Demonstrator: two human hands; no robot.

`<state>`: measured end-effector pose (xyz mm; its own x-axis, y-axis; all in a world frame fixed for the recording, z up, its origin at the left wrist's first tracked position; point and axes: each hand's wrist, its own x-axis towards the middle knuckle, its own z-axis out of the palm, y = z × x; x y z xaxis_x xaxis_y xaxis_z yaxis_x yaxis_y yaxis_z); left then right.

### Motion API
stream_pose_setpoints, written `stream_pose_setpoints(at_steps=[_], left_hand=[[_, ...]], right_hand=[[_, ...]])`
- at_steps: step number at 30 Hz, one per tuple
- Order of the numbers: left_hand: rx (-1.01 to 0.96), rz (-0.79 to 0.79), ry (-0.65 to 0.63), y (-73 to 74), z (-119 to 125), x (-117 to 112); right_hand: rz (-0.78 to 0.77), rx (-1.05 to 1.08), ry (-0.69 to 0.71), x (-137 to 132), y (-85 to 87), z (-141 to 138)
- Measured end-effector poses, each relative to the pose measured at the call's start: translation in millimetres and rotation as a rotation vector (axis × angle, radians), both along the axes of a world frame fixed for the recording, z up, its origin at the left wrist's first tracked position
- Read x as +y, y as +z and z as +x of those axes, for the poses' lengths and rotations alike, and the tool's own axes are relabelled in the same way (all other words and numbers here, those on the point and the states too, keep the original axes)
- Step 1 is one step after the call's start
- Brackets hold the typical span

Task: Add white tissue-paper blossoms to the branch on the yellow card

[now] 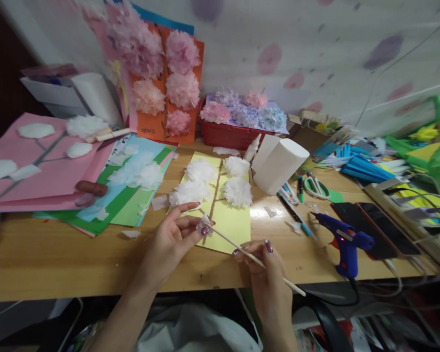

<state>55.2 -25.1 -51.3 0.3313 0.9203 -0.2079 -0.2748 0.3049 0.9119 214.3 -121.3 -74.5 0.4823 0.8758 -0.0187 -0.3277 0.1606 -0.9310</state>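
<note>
My left hand (178,232) pinches a small piece of white tissue paper (204,222) between thumb and fingers. In my right hand (266,274) is a thin wooden stick (225,238), held like a pen, its far tip at the tissue. Both hands are over the near part of a yellow card (223,234) with a brown stem drawn down it. White tissue flowers (237,192) sit on either side of that stem. The left hand partly covers the card's near left side.
A blue hot glue gun (346,242) with a lit red light stands right, beside two phones (366,230). Behind the card are a white paper roll (280,166) and a red basket (223,136) of tissue flowers. Pink sheets (58,146) lie left; scissors (315,186) lie right.
</note>
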Motion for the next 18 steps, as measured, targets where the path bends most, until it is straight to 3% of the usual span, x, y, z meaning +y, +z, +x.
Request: stream_pose_setpoints(at_steps=[4,9,18], left_hand=[[0.039,0.040,-0.001,-0.1,-1.6,0.4],[0.105,0.074,-0.033,4.9,-4.0,-0.8],[0.159,0.108,-0.086,11.0,-2.4,-4.5]], right_hand=[[0.021,0.001,0.048,1.3,-1.0,6.9],[0.021,0.031,-0.020,3.6,-2.1,17.7],[-0.024,0.101,0.058,6.7,6.3,19.1]])
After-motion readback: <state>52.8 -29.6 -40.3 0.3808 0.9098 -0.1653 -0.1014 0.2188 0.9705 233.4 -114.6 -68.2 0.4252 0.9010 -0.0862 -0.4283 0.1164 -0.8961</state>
